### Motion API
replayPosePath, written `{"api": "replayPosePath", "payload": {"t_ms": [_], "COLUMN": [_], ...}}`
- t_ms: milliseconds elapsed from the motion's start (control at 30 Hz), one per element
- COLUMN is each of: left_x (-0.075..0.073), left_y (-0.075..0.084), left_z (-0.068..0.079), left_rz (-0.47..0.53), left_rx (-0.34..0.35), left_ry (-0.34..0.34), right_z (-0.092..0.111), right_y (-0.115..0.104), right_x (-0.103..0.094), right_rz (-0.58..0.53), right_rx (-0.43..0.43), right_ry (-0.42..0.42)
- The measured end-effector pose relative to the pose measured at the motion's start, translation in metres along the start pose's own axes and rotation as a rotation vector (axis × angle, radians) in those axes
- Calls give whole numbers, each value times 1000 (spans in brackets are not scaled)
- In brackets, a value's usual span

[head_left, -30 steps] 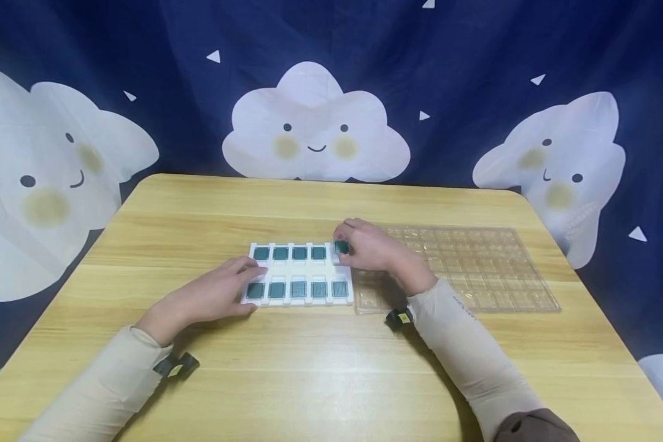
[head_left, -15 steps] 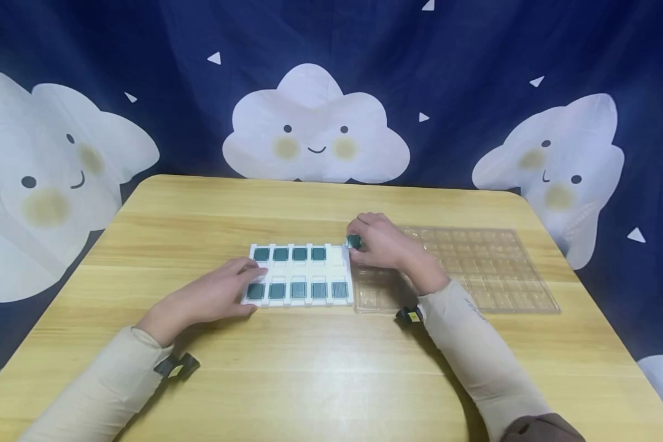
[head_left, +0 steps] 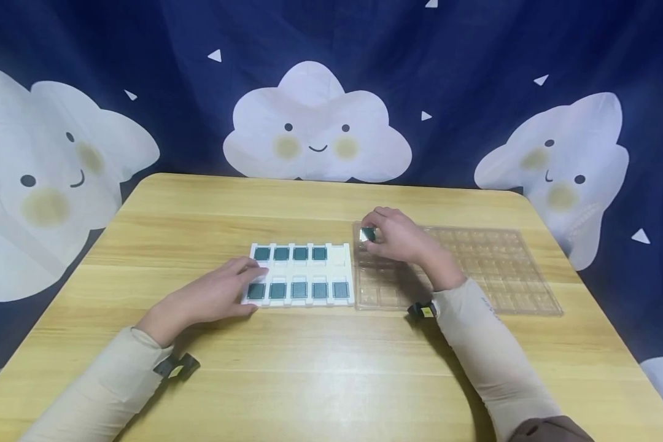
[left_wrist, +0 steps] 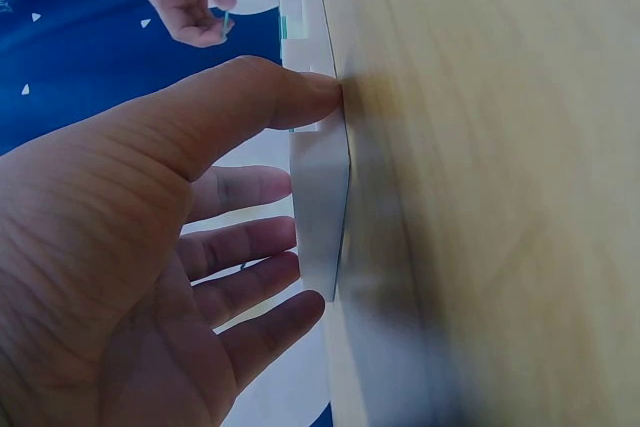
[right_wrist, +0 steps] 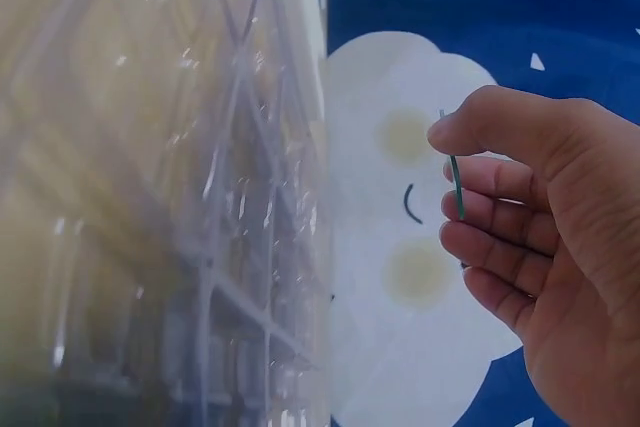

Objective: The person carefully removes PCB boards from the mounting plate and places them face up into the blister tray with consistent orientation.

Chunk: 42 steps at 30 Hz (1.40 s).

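My right hand [head_left: 402, 238] pinches a thin, square green chip [head_left: 368, 234] between thumb and fingers, above the far left corner of the clear plastic tray [head_left: 497, 270]. In the right wrist view the chip [right_wrist: 457, 185] appears edge-on, raised off the tray. On the left, my left hand [head_left: 215, 296] rests against the left end of the white tray [head_left: 301, 270]; its thumb lies at the near corner and its loosely extended fingertips touch the end wall [left_wrist: 322, 202]. Two rows of green chips lie in the white tray, and its far right slot is bare.
Both trays lie side by side on a wooden table [head_left: 309, 368], the clear one divided into many small pockets. Behind the table hangs a dark blue curtain [head_left: 453, 49] with white clouds. A small black camera sits on each wrist.
My right hand has lifted the chip from the white tray's far right slot and carried it rightward and away, over the clear tray. The left hand stays put.
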<state>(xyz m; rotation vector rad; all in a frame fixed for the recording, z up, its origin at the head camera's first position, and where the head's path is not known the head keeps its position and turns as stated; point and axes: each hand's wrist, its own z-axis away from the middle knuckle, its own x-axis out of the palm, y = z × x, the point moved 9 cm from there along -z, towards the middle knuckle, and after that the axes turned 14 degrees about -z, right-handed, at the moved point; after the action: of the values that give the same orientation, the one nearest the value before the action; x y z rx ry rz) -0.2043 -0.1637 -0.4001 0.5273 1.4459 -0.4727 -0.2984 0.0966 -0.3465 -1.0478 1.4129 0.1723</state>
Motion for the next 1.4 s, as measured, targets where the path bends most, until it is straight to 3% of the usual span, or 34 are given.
{"api": "replayPosePath", "payload": {"t_ms": [467, 1100, 1400], "left_x": [0, 1, 0], "left_y": [0, 2, 2], "left_z": [0, 2, 2], "left_rz": [1, 13, 15], "left_rx": [4, 3, 1], "left_ry": [8, 0, -2], "right_z": [-12, -27, -27], "right_y": [31, 63, 69], "right_x": [-2, 20, 27], "right_rz": [-32, -91, -99], "right_rx": [110, 247, 267], "right_ry": [-63, -148, -195]}}
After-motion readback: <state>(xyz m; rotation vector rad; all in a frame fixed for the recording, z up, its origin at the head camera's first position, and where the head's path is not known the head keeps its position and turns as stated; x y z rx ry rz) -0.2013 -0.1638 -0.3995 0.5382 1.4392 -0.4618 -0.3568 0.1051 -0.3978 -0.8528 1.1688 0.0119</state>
